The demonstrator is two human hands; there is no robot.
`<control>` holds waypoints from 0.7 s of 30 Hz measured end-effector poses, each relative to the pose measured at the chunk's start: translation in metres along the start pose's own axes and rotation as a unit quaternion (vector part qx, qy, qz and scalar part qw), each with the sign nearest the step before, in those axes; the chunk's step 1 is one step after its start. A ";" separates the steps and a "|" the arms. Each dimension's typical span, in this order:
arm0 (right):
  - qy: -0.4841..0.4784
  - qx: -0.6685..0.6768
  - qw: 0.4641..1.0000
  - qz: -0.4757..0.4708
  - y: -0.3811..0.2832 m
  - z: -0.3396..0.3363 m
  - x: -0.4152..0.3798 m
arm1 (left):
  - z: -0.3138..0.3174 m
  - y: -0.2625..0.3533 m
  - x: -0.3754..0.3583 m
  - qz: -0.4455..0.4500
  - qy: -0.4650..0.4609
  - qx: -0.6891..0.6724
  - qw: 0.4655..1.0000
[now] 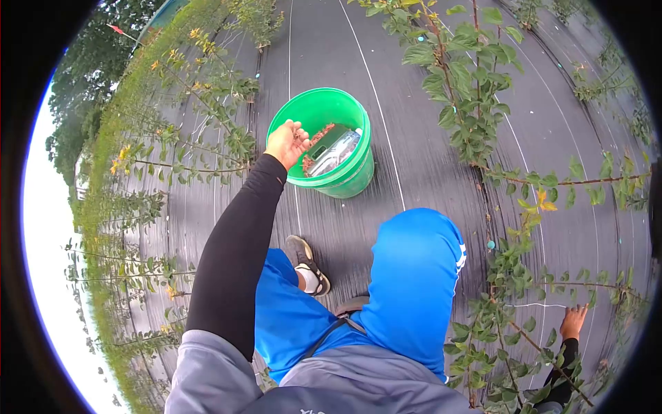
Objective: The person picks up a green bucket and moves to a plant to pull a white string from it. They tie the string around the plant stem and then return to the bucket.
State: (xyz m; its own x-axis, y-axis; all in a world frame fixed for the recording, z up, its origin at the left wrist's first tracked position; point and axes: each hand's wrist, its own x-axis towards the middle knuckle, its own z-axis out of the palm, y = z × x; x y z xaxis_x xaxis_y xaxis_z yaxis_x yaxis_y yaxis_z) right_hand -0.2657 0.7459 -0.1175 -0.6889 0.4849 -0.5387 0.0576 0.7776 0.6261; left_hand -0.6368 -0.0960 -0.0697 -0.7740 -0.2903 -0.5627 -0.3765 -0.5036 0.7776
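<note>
My left hand (289,143) is over the near-left rim of a green bucket (348,181), its fingers curled together. Whatever is in those fingers, if anything, is too small to make out. Inside the bucket lie reddish-brown granules (308,164), a dark flat object (329,140) and a clear plastic package (336,152). Far out at the lower right, my right hand (573,323) reaches down past a leafy plant (500,338), fingers stretched out and apart. A thin white line (536,305) runs close to its fingertips.
Black ground cover (331,55) with white stripes spreads under the bucket and my shoe (308,265). Leafy shrubs (463,76) line the right side, and branching plants with yellow leaves (200,90) line the left. Tall grass (114,228) and trees stand beyond.
</note>
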 end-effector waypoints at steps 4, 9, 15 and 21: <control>0.001 0.011 1.000 0.018 -0.001 0.039 -0.021 | 0.006 -0.023 0.001 -0.015 -0.014 0.107 0.994; 0.160 0.113 0.978 0.067 -0.016 0.014 -0.048 | -0.002 -0.059 0.031 -0.075 -0.108 0.283 0.950; 0.138 0.041 0.988 0.054 -0.019 -0.016 -0.024 | 0.017 -0.058 0.015 -0.094 -0.159 0.504 0.844; 0.082 0.050 0.995 0.008 -0.012 0.000 0.015 | 0.021 -0.073 0.015 -0.030 -0.182 0.469 0.863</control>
State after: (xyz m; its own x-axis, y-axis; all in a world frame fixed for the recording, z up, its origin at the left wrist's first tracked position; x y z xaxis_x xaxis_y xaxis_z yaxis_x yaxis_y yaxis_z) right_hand -0.2769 0.7435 -0.1328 -0.7951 0.4329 -0.4247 0.1360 0.8098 0.5708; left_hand -0.6313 -0.0467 -0.1295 -0.7837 0.0750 -0.6166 -0.5351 0.4226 0.7315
